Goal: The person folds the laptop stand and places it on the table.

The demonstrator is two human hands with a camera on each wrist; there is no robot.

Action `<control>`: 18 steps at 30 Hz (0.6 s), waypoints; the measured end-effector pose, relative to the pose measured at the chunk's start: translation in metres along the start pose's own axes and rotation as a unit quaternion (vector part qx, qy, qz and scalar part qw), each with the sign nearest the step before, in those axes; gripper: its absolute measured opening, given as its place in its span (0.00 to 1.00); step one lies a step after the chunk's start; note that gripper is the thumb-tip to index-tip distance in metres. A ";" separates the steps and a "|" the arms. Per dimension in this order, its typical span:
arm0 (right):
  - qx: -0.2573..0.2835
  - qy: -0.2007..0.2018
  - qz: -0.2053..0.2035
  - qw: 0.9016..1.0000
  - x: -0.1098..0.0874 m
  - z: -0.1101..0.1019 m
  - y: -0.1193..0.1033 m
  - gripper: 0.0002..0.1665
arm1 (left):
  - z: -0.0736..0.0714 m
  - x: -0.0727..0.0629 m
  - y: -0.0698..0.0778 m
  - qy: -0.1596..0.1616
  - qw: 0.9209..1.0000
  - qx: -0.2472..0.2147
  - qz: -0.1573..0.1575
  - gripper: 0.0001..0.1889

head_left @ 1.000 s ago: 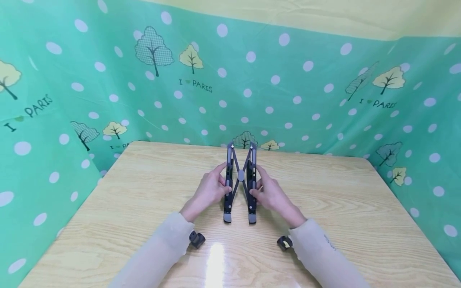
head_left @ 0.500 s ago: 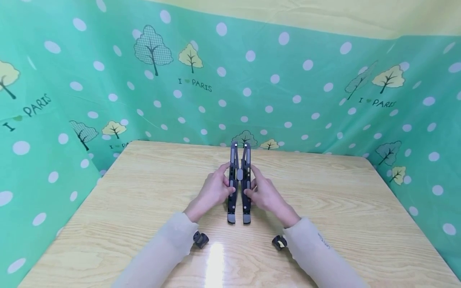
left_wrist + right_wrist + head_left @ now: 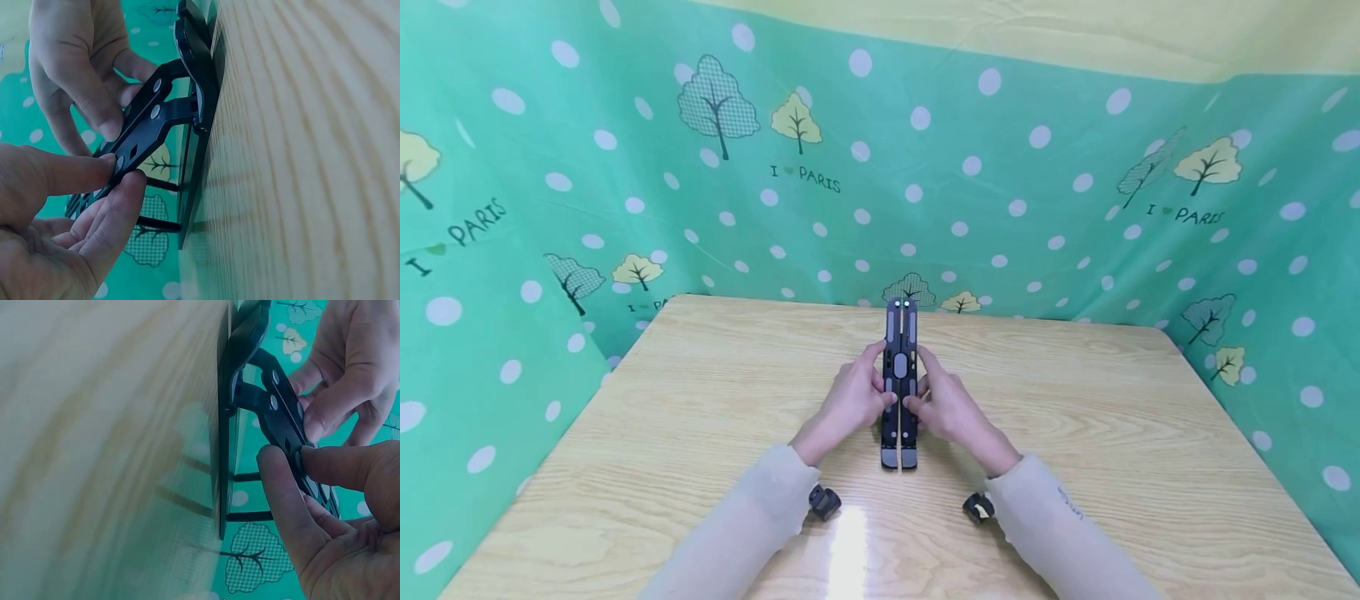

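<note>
A black folding laptop stand (image 3: 891, 429) with grey pads stands at the middle of the table, its two long arms side by side with a narrow slit between them. A grey oval hub (image 3: 900, 365) sits across the arms. My left hand (image 3: 856, 397) pinches the left arm between thumb and fingers. On the other side my right hand (image 3: 952, 408) pinches the right arm in the same way. From the left wrist, the stand's upper bars (image 3: 142, 134) slope above a base rail (image 3: 195, 169) on the table. Thin struts (image 3: 250, 516) join them in the right wrist view.
The wooden table (image 3: 700, 367) reaches out on both sides of the stand. Green dotted cloth (image 3: 925, 192) hangs behind it and at both sides. A black wrist device (image 3: 825, 502) sits at the left cuff, another wrist device (image 3: 978, 507) at the right.
Both hands have moved toward each other, bringing the stand's arms from a spread X shape to nearly together. The crossed links are now folded in between the arms.
</note>
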State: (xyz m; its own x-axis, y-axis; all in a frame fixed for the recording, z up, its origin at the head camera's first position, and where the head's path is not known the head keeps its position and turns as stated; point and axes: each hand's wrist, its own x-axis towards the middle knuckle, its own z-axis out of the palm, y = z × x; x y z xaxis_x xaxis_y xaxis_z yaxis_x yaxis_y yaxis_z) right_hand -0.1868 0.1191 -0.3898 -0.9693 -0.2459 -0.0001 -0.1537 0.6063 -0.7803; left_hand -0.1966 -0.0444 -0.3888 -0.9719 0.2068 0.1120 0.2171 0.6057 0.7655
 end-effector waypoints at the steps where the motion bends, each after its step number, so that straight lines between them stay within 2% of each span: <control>1: -0.002 -0.001 0.001 1.000 0.000 0.001 -0.001 0.50 | 0.000 0.000 0.000 0.000 1.000 0.001 0.001 0.46; 11: -0.011 -0.001 0.009 1.000 -0.001 0.003 -0.005 0.49 | 0.003 -0.001 0.000 0.009 1.000 0.011 0.011 0.45; 18: 0.013 -0.007 0.020 1.000 0.000 0.000 -0.002 0.50 | 0.002 -0.001 -0.002 -0.002 1.000 -0.008 0.007 0.47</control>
State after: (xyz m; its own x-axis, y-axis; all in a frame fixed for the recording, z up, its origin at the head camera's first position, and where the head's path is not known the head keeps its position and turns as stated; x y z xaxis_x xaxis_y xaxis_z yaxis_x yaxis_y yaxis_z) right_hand -0.1868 0.1175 -0.3881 -0.9720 -0.2314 -0.0404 -0.1091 0.5969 -0.7949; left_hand -0.1957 -0.0444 -0.3912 -0.9682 0.2193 0.1205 0.2301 0.5907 0.7734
